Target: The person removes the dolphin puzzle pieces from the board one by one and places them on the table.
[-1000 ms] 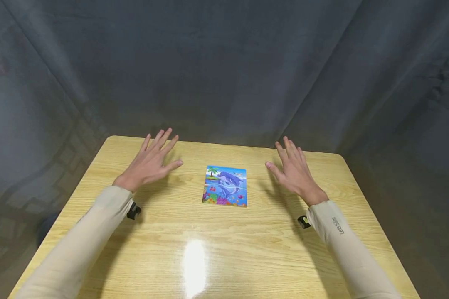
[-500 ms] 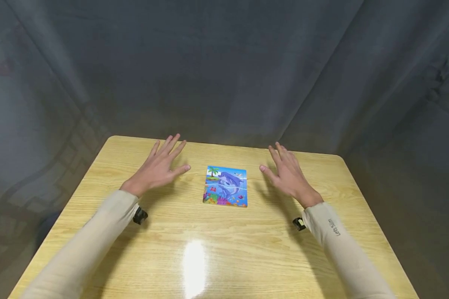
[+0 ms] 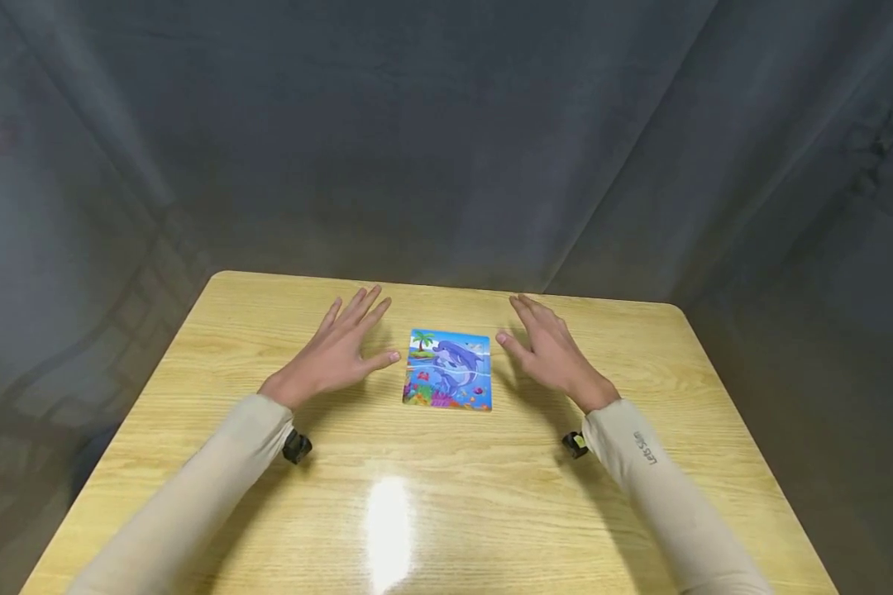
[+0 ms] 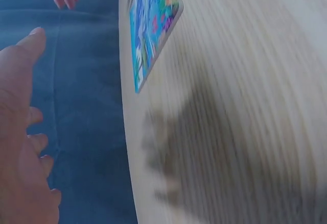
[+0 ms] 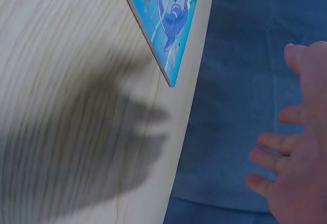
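Observation:
A square picture board (image 3: pixel 448 370) lies flat on the table, printed with purple dolphins, a palm island and coral; it looks like a jigsaw puzzle, though piece seams are hard to make out. To its left hovers my left hand (image 3: pixel 335 351), fingers spread and thumb pointing at the board's edge. On the other side my right hand (image 3: pixel 558 355) hovers likewise, its fingers nearly straight. Neither hand touches the board. Both wrist views show the board's corner (image 4: pixel 153 25) and a hand's shadow on the wood, with the hand raised above the surface.
The light wooden table (image 3: pixel 446 512) has rounded far corners and a bright glare spot near the front. A dark grey curtain (image 3: pixel 417 149) hangs behind it and at the sides. Small black wrist cameras (image 3: pixel 298 447) sit under both sleeves.
Both hands have moved inward and slightly nearer to me, closing in on the board from the two sides. The board has stayed where it was.

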The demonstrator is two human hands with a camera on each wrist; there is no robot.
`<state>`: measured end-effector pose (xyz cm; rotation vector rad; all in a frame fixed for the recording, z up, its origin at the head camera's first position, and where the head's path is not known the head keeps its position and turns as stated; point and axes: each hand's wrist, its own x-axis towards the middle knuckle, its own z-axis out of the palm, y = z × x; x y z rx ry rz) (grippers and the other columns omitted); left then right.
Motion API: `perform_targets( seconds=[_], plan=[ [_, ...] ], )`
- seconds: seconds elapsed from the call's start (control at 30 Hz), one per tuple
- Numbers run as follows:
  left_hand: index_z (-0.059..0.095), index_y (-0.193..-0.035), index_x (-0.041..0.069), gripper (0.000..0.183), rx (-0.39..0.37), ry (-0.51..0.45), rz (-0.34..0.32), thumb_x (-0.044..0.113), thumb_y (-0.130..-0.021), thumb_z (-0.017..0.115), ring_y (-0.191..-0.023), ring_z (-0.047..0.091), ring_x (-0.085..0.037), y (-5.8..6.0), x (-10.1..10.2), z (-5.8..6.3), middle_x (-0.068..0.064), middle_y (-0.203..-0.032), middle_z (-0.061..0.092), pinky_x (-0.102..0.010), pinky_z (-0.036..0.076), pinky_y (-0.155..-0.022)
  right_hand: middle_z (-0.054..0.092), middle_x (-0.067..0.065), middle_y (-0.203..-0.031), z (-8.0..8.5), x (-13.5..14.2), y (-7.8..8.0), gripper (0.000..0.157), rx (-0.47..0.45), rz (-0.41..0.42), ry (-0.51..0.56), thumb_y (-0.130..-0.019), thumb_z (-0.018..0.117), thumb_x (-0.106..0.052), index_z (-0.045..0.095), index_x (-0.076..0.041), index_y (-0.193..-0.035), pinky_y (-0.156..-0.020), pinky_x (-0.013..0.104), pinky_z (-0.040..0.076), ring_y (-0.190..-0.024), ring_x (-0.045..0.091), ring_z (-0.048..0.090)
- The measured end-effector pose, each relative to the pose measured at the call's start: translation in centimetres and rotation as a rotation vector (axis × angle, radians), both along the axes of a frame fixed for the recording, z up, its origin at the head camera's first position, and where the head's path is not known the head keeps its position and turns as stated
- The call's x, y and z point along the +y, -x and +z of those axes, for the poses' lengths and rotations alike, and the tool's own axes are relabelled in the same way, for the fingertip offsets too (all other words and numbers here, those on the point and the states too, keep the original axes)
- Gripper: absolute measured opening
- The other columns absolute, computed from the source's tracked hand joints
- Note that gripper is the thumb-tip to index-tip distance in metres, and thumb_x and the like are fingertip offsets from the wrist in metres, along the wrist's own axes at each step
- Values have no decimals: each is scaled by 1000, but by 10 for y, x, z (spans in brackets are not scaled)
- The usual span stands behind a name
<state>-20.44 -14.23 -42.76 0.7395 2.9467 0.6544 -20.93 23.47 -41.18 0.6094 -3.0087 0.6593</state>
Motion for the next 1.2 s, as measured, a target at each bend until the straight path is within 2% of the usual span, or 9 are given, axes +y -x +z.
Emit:
perform_targets(
  seconds=[0.17,0.3,0.5,0.67,0.77,0.9,0.97,1.03,1.2],
  plan=[
    [17,-173,18,94,-12,-15,-11,63,-103,60,-171,-1,-30,-8,7,-4,-1,-183,-1,-61,-2,-137,30,18,-175,-3,-12,0,74,-10,21,35,-111,51,-47,25,-9,-170,-131,66,22,-163,42,28],
    [20,-172,15,90,-22,-28,-43,57,-104,62,-171,4,-31,-18,14,-6,-4,-183,3,-59,1,-138,35,18,-173,-6,-22,1,71,-13,42,49,-112,53,-44,29,-9,-169,-130,67,24,-161,42,31],
    [35,-167,8,75,-40,-34,-122,43,-107,63,-169,15,-33,-34,28,-12,-10,-181,14,-56,13,-138,43,17,-168,-11,-41,3,67,-28,67,55,-110,58,-40,37,-8,-165,-128,68,29,-158,41,38],
    [45,-161,3,65,-84,-38,-183,34,-108,64,-164,30,-38,-44,35,-16,-16,-177,28,-58,29,-133,52,17,-161,-16,-57,7,62,-47,101,53,-109,62,-33,44,-6,-161,-127,65,34,-153,40,46],
    [48,-159,1,60,-98,-32,-205,30,-108,64,-159,38,-39,-46,38,-20,-18,-173,36,-58,36,-130,59,17,-153,-20,-67,11,56,-53,122,50,-108,65,-26,51,-2,-156,-124,60,41,-145,38,54],
    [50,-157,0,59,-117,2,-216,29,-108,64,-157,41,-40,-46,38,-25,-21,-168,42,-59,36,-129,66,16,-140,-26,-80,14,47,-72,136,33,-107,67,-21,60,0,-148,-112,52,53,-128,33,63],
    [50,-157,0,57,-105,31,-231,27,-108,64,-155,43,-40,-45,37,-29,-22,-166,44,-60,38,-128,66,14,-137,-28,-85,15,45,-95,133,16,-107,67,-21,61,-1,-146,-107,49,56,-124,31,63],
    [51,-156,0,56,-84,56,-245,25,-108,64,-152,46,-40,-45,35,-33,-22,-164,47,-60,40,-126,66,13,-136,-30,-91,17,44,-117,129,-9,-107,67,-22,62,-2,-146,-109,48,55,-125,30,62],
    [59,-151,2,48,24,85,-264,22,-107,65,-141,54,-38,-45,36,-39,-21,-155,54,-58,49,-116,62,12,-138,-35,-104,24,45,-168,127,-66,-107,68,-25,62,-3,-145,-110,48,54,-128,30,60]
  ],
)
